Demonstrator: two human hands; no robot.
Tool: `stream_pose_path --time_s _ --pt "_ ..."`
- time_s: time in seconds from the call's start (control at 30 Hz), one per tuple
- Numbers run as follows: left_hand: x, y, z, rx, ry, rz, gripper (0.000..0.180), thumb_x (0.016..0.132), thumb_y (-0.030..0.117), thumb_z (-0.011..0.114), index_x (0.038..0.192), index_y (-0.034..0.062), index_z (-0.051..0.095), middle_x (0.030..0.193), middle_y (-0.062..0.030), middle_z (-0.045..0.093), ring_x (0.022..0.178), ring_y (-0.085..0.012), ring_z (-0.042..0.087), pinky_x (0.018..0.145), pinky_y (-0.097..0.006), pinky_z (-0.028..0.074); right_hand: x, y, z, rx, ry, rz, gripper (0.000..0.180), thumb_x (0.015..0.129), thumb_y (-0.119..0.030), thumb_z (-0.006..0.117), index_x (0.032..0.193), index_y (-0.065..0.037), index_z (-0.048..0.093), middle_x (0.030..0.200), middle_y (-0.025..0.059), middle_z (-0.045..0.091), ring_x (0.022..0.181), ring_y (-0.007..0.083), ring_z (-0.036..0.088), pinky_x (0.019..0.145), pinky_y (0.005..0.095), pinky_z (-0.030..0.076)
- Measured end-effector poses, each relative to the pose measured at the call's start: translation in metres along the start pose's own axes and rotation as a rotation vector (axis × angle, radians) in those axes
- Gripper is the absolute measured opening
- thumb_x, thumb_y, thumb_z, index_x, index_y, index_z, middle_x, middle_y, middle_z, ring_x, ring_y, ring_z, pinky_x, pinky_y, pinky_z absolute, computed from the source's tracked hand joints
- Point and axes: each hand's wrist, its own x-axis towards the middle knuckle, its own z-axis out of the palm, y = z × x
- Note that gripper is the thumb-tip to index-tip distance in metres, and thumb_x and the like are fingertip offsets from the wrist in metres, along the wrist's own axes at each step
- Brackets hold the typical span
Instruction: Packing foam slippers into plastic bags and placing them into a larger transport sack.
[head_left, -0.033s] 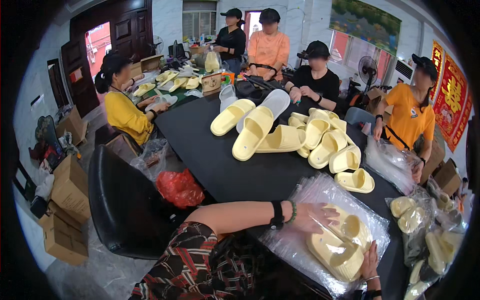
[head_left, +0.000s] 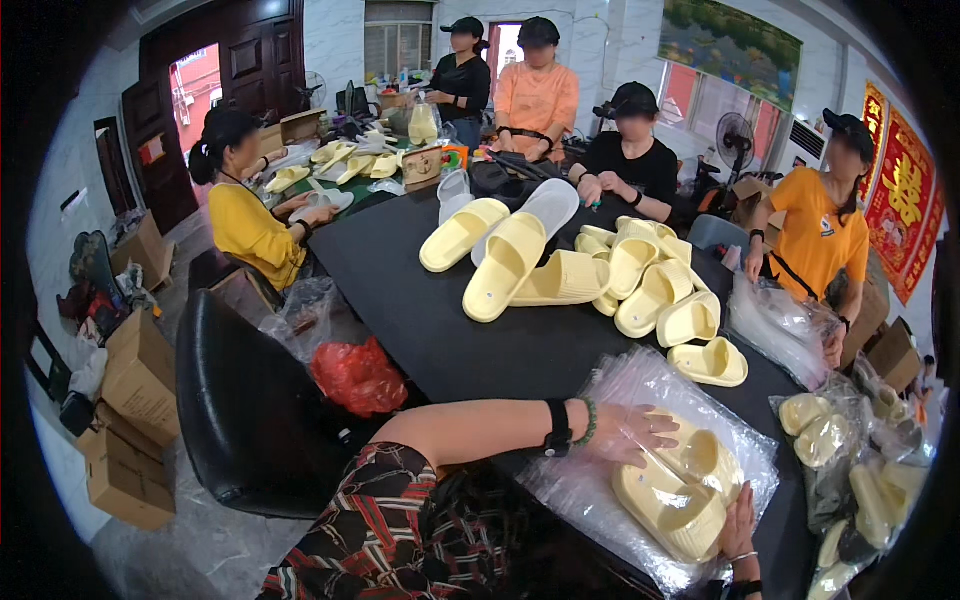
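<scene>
A pair of pale yellow slippers (head_left: 672, 508) lies on a stack of clear plastic bags (head_left: 572, 478) at the table's near right. Shiny film seems to cover the pair, as if it were inside the top bag. My left hand (head_left: 632, 434) rests on the slippers' far left ends, its fingers spread flat. Along the near right side, my right hand (head_left: 738, 522) touches the pair's edge with fingers stretched out; part of that hand is hidden by the slipper. My left wrist wears a green bead bracelet and a black strap.
Loose yellow slippers (head_left: 652, 298) are heaped farther up the black table (head_left: 430, 335). Bagged slippers (head_left: 822, 437) crowd the right edge. A person in orange (head_left: 822, 228) holds clear bags there; other people work beyond. A black chair (head_left: 240, 410) and red plastic bag (head_left: 358, 378) are at left.
</scene>
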Motion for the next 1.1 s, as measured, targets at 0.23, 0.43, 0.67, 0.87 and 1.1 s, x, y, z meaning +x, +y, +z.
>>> stream_pose_path --time_s 0.23,0.43,0.67,0.87,1.1 --pt "0.033 0.019 -0.029 -0.43 -0.064 0.101 0.089 0.086 0.058 0.063 0.155 0.0172 0.025 0.159 -0.0236 0.017 0.149 -0.0352 0.017 0.122 -0.048 0.014 -0.008 0.03 0.006 -0.008 0.01 -0.024 0.069 0.104 -0.043 0.022 0.155 0.003 0.012 0.161 0.0228 0.016 0.149 0.0394 0.012 0.119 0.0473 0.01" --pt "0.035 -0.007 -0.02 0.099 -0.196 0.106 0.084 0.085 0.054 0.066 0.152 0.0146 0.035 0.157 -0.0186 0.028 0.142 -0.0396 0.03 0.117 -0.045 0.027 -0.007 -0.008 -0.008 0.01 -0.019 0.08 0.069 0.103 -0.044 0.024 0.155 0.001 0.013 0.161 0.0218 0.018 0.15 0.0382 0.012 0.119 0.048 0.01" --pt "0.078 -0.012 -0.003 -0.217 -0.028 0.237 0.078 0.088 0.047 0.064 0.142 -0.0039 0.038 0.149 -0.028 0.035 0.137 -0.0434 0.035 0.115 -0.047 0.03 -0.012 0.002 -0.006 0.062 -0.015 0.126 0.073 0.098 -0.035 0.04 0.153 0.005 0.015 0.158 0.0274 0.021 0.149 0.0383 0.015 0.12 0.049 0.011" --pt "0.105 -0.003 0.019 -0.005 -0.046 0.044 0.059 0.083 0.051 0.066 0.115 0.0014 0.057 0.123 -0.0182 0.053 0.121 -0.0362 0.047 0.105 -0.054 0.035 -0.006 -0.012 -0.009 0.027 0.0 0.084 0.076 0.101 -0.047 0.034 0.154 0.003 0.015 0.16 0.0224 0.02 0.151 0.0337 0.012 0.12 0.0451 0.011" --pt "0.114 0.025 0.023 0.055 -0.127 -0.103 0.039 0.083 0.04 0.066 0.102 0.0053 0.065 0.12 -0.0139 0.056 0.123 -0.0336 0.047 0.103 -0.07 0.027 -0.011 -0.011 -0.006 0.035 -0.003 0.116 0.08 0.101 -0.058 0.026 0.156 -0.003 0.008 0.161 0.0183 0.019 0.151 0.0321 0.01 0.12 0.0441 0.009"
